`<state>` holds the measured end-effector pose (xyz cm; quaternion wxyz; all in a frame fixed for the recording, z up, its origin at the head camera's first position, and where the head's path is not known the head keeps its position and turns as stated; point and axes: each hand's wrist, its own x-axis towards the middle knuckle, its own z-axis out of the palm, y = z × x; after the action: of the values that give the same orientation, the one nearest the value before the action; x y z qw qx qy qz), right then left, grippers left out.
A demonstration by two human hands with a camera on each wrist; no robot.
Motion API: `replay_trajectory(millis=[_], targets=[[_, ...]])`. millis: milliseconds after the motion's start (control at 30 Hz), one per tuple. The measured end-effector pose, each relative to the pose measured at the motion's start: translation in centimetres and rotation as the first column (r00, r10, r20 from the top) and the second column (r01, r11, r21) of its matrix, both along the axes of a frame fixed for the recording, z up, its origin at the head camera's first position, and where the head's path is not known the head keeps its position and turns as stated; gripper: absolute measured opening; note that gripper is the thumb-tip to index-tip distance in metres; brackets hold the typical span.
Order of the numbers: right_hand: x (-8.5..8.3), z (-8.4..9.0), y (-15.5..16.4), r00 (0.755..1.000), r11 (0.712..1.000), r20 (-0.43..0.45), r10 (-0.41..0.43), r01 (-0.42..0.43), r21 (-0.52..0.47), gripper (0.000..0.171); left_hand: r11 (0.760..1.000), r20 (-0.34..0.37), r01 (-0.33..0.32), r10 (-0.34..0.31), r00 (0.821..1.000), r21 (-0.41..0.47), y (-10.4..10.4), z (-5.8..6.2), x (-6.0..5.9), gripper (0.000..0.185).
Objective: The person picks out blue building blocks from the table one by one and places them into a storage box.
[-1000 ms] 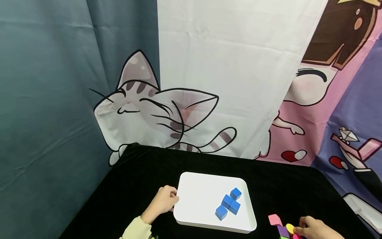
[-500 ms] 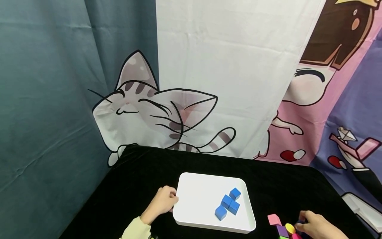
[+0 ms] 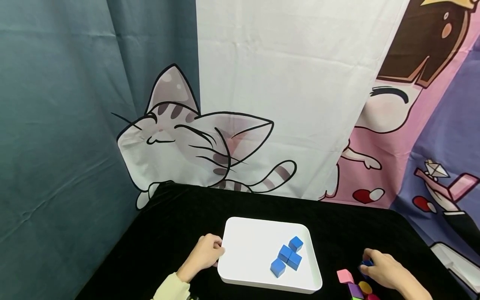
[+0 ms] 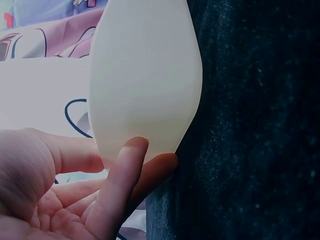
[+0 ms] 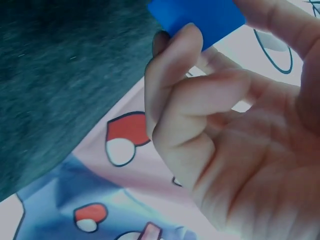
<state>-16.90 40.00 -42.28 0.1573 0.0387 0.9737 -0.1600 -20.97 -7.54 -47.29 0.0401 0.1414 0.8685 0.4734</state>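
Note:
A white tray (image 3: 247, 241) lies on the black cloth and holds several blue cubes (image 3: 287, 255). My left hand (image 3: 204, 255) grips the tray's left rim; the left wrist view shows the fingers (image 4: 122, 177) curled round the white tray (image 4: 145, 85) edge. My right hand (image 3: 378, 271) is lifted right of the tray and pinches a blue block (image 3: 366, 263). The right wrist view shows that blue block (image 5: 200, 17) between my fingertips (image 5: 175, 55). A pink block (image 3: 345, 276), a purple block (image 3: 355, 291) and a yellow disc (image 3: 364, 287) lie just below that hand.
The black-draped table (image 3: 180, 221) ends at a backdrop of hanging printed cloths: teal at left, a cat drawing (image 3: 195, 137) in the middle, pink and purple cartoons at right. A white object (image 3: 450, 258) sits at the table's right edge.
My right hand has risen from the small coloured pieces and shifted slightly up and left, now holding a blue block. The left hand and tray have stayed put.

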Motion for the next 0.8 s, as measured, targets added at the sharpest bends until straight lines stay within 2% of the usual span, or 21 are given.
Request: replay_trajectory(millis=[267,500,800], targets=[[-0.9,1.6,-3.0,0.994,0.998,-0.102,0.039,-0.033,0.057,0.033,1.000,-0.002,0.001,-0.001,1.000,0.005,-0.1,-0.2,-0.1,0.008],[-1.7,2.3,-5.9,0.975,0.993,-0.203,0.091,-0.075,0.089,0.022,1.000,-0.007,0.003,-0.003,1.000,0.008,-0.1,-0.2,-0.1,0.008],[-3.1,2.7,-9.4,0.964,0.991,-0.231,0.130,-0.118,0.065,0.021,1.000,-0.002,0.006,-0.006,1.000,0.017,-0.1,-0.2,-0.1,0.008]])
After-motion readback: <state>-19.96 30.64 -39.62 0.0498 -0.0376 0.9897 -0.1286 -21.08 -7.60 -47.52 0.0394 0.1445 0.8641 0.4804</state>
